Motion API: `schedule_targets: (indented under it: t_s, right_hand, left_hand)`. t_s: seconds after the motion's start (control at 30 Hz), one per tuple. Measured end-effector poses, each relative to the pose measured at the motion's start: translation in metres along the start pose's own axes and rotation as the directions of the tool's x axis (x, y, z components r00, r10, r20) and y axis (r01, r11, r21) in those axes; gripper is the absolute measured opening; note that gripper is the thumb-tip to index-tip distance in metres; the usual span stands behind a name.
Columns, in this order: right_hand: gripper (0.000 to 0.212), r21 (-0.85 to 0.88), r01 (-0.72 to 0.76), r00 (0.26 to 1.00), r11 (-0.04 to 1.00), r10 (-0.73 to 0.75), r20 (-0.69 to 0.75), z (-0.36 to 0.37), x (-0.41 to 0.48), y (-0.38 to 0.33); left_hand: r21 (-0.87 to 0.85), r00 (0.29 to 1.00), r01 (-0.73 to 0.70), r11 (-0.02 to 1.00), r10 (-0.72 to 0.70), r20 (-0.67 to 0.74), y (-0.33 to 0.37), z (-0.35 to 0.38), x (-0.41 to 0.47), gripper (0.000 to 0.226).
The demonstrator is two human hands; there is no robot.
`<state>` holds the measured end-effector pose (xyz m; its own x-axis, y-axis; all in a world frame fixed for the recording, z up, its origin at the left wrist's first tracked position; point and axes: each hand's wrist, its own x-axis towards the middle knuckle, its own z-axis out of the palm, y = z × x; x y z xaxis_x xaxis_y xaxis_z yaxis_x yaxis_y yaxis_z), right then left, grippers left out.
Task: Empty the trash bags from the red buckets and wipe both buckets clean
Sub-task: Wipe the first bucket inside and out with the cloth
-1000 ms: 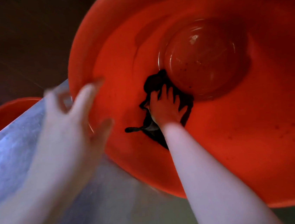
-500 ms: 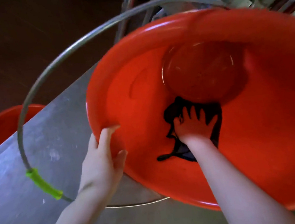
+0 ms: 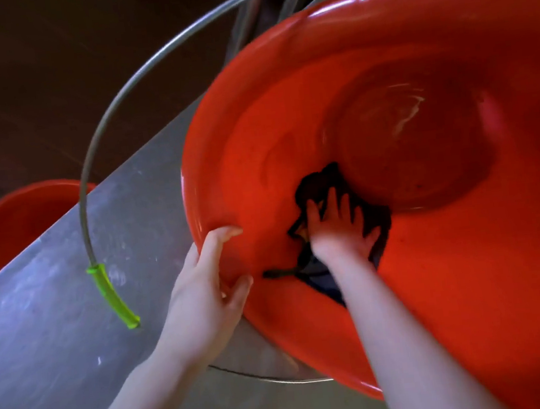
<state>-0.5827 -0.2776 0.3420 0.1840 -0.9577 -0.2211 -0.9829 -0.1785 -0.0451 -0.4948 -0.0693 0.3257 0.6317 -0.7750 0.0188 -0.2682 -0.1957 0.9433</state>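
Head view: a big red bucket (image 3: 472, 282) is tipped on its side on a grey metal surface (image 3: 57, 329), its mouth facing the camera. The left hand (image 3: 205, 295) grips the near rim on the left, its fingers (image 3: 222, 238) hooked over the edge and the thumb against the inside wall. The right hand (image 3: 339, 230) reaches deep inside with its fingers (image 3: 330, 200) spread flat, pressing a dark cloth (image 3: 313, 186) onto the inner wall just below the round bottom. The bucket's wire handle (image 3: 132, 75) arcs up and out to the left, and its green grip (image 3: 112, 294) hangs over the surface. A second red bucket (image 3: 18, 226) stands on the dark floor (image 3: 29, 80) beyond the surface's far edge, partly hidden by it, well apart from the first.
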Motion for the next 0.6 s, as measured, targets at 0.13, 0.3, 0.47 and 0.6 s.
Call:
schedule_targets:
  t_s: [0.13, 0.3, 0.47, 0.6]
  right_hand:
    - [0.065, -0.026, -0.009, 1.000, 1.000, 0.010, 0.024, -0.005, 0.017, -0.004]
    - [0.067, -0.028, 0.190, 0.978, 0.981, -0.191, -0.078, 0.021, -0.069, -0.006]
    - [0.067, -0.040, 0.224, 0.966, 0.974, -0.227, -0.121, 0.031, -0.093, -0.015]
    - [0.063, 0.054, 0.028, 0.998, 0.998, -0.025, -0.056, 0.009, -0.011, -0.012]
  left_hand:
    - [-0.010, 1.000, 0.011, 1.000, -0.011, -0.022, -0.003, 0.001, 0.002, 0.062]
    - [0.025, 1.000, 0.004, 1.000, -0.004, 0.003, -0.008, 0.000, 0.001, 0.060]
    - [-0.032, 1.000, 0.000, 0.999, 0.000, -0.010, 0.003, -0.001, 0.001, 0.038]
    - [-0.128, 0.997, 0.070, 0.989, -0.072, -0.012, 0.014, 0.001, -0.018, 0.047]
